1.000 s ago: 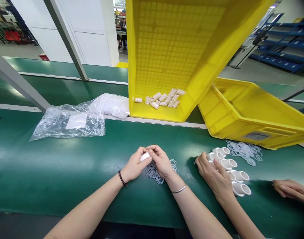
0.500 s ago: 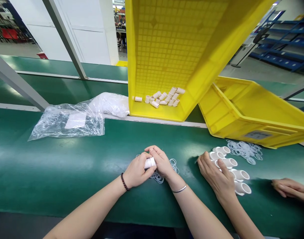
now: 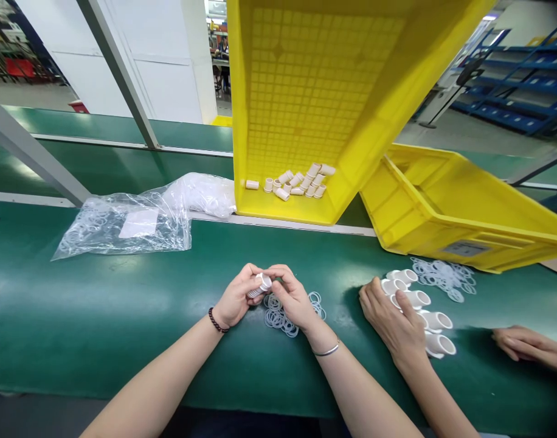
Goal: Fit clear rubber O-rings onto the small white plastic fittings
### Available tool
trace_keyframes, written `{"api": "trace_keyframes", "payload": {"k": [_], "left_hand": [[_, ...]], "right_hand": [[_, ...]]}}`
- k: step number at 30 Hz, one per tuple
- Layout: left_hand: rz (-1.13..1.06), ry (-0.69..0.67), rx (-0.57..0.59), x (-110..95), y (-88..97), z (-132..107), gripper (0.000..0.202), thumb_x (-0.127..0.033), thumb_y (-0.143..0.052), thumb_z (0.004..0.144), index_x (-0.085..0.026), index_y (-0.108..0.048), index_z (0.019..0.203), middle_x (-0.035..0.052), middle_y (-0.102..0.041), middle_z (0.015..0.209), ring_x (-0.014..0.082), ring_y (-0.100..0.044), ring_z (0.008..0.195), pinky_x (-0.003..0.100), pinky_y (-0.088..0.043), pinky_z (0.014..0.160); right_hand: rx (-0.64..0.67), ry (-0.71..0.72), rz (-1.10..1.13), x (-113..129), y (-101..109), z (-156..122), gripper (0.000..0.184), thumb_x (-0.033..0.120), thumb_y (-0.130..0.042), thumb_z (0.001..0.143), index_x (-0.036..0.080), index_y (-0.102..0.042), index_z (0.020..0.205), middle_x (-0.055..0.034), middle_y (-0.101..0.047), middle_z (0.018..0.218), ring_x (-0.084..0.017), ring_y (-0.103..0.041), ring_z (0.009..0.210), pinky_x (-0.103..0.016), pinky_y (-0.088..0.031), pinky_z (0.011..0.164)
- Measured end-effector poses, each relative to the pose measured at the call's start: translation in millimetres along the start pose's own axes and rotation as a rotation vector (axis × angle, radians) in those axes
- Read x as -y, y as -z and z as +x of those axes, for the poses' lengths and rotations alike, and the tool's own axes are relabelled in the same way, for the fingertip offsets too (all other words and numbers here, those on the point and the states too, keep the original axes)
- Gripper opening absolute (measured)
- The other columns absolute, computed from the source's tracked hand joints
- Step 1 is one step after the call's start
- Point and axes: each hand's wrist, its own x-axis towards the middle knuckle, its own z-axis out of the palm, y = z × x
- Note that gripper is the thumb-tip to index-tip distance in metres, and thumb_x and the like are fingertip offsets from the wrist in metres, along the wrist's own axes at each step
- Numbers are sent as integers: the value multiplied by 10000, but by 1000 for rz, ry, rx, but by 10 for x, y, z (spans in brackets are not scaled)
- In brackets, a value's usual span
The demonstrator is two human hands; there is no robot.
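Note:
My left hand is closed around a short white ribbed pipe fitting, with its open end facing up to the right. My right hand has its fingers curled at that end, touching the rim. Whether a ring is between those fingertips cannot be made out. Beneath and beside my right hand lies a loose pile of translucent sealing rings on the green table.
At the right, a co-worker's hand rests against several white pipe fittings; another hand lies beyond. More rings sit near a yellow crate. A tilted yellow bin holds several fittings. Plastic bags lie left.
Both hands have shifted slightly, the left one leftward with the fitting, whose end now tilts upward. More of the ring pile shows. The co-worker's hands look unchanged.

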Motion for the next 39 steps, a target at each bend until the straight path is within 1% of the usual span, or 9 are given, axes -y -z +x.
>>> {"api": "trace_keyframes", "payload": {"k": [3,7,11,14,18,23,28,33,39], "left_hand": [[-105,47,-29,-48,-16,3,201,-345,-552,827,-181,-437,843,-55,-422,570,53,-352,436,183,-210,441],[-110,113,-76,-58,-32,-2,236,-342,-611,785,-177,-452,841,-44,-465,597,42,-373,428,167,-225,431],[-107,135,-78,-36,-24,2,254,-357,-622,770,-176,-451,821,-52,-455,583,38,-368,417,160,-231,423],[-74,141,-97,-33,-20,1,244,-352,-612,774,-174,-449,807,-51,-458,589,35,-368,414,160,-221,415],[-7,123,-104,-45,-21,-11,242,-355,-606,784,-171,-451,810,-40,-483,619,32,-377,422,161,-211,412],[-61,94,-96,-39,-39,-23,269,-373,-631,773,-167,-468,831,-46,-468,611,28,-364,440,158,-235,428],[-92,83,-155,-39,-91,-21,299,-349,-681,732,-166,-475,846,-45,-478,634,26,-368,467,149,-253,439],[-148,81,-179,-9,-122,-20,288,-358,-666,738,-159,-480,829,-45,-459,623,24,-362,455,145,-234,423],[-168,4,-285,88,-126,-22,256,-328,-649,753,-158,-478,837,-27,-505,676,24,-377,465,150,-240,424]], "right_hand": [[26,55,-36,36,-12,-19,212,422,-546,851,331,-587,1039,-70,-565,1004,-221,-564,1020,-358,-530,754],[-32,54,-96,16,-43,-60,172,397,-593,823,336,-584,983,-84,-548,1062,-261,-527,1083,-431,-515,800],[-31,60,-124,-27,-25,-78,150,386,-607,811,341,-581,953,-82,-575,1032,-282,-528,1076,-475,-512,790],[12,65,-121,-31,5,-66,218,373,-614,804,348,-578,1018,-78,-590,1004,-281,-539,1056,-478,-513,796],[39,55,-109,-30,14,-56,297,367,-611,808,354,-567,1101,-79,-586,1000,-273,-544,1048,-472,-514,813],[5,55,-101,-59,-6,-89,181,379,-617,806,363,-607,986,-72,-578,1012,-274,-532,1087,-464,-531,787],[8,39,-86,-85,-19,-115,111,368,-596,825,358,-598,935,-65,-568,1078,-280,-485,1169,-492,-522,814],[-12,32,-92,-99,-44,-124,131,361,-596,826,355,-596,957,-63,-596,1011,-282,-512,1143,-502,-529,798],[-72,42,-157,-96,-91,-129,106,389,-587,830,366,-605,933,-57,-627,943,-282,-558,1065,-518,-521,798]]}}
